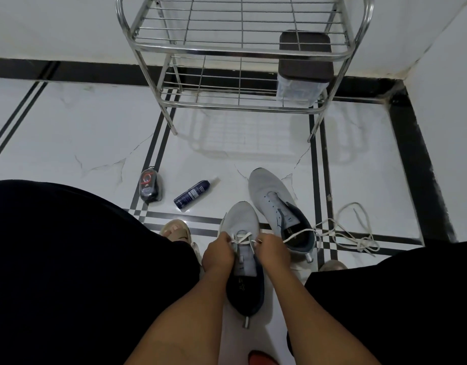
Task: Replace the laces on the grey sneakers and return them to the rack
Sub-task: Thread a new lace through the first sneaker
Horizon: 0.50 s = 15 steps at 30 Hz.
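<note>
Two grey sneakers lie on the white tiled floor. The near sneaker (241, 219) sits between my knees, toe pointing away. A white lace (242, 238) crosses its lowest eyelets. My left hand (218, 255) pinches the lace's left end at the shoe's left side. My right hand (273, 250) pinches the right end beside the tongue. The second sneaker (269, 193) lies just right and farther off, with no lace in it. A loose white lace (356, 237) is tangled on the floor to its right. The steel shoe rack (240, 48) stands at the back.
A dark-lidded clear box (303, 64) sits on the rack's lower shelf at the right. A shoe-polish sponge (149, 187) and a dark spray bottle (191, 193) lie on the floor at the left. My black-clothed knees flank the shoes. A red object (261, 358) shows at the bottom edge.
</note>
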### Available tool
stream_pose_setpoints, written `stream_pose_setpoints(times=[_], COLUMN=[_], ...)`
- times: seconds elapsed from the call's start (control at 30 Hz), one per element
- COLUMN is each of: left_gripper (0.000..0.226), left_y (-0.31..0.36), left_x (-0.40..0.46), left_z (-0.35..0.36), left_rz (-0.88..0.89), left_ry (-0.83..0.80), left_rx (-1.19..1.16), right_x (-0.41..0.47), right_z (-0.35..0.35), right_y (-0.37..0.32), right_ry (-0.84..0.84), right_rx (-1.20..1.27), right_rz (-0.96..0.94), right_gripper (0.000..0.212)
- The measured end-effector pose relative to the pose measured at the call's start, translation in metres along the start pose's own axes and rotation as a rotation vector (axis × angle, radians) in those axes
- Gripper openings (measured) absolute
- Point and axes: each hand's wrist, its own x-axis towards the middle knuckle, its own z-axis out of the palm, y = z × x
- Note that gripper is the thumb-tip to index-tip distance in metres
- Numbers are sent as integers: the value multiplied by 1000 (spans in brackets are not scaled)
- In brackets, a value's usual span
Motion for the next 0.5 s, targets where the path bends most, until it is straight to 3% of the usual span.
stream_pose_setpoints(times=[0.2, 0.33, 0.5], left_gripper=[21, 22, 32], left_y=[-1, -1, 1], left_x=[10, 9, 11], left_z=[4, 7, 5], left_rz=[-19, -32, -125], left_ry=[-45, -57, -118], left_rx=[9, -20, -100], right_x=[8, 11, 14], right_z=[6, 4, 3], right_y=[1, 1, -3], right_ry=[-30, -52, -119], right_rx=[242, 381, 507], right_rz=[119, 231, 297], right_gripper=[21, 39, 34])
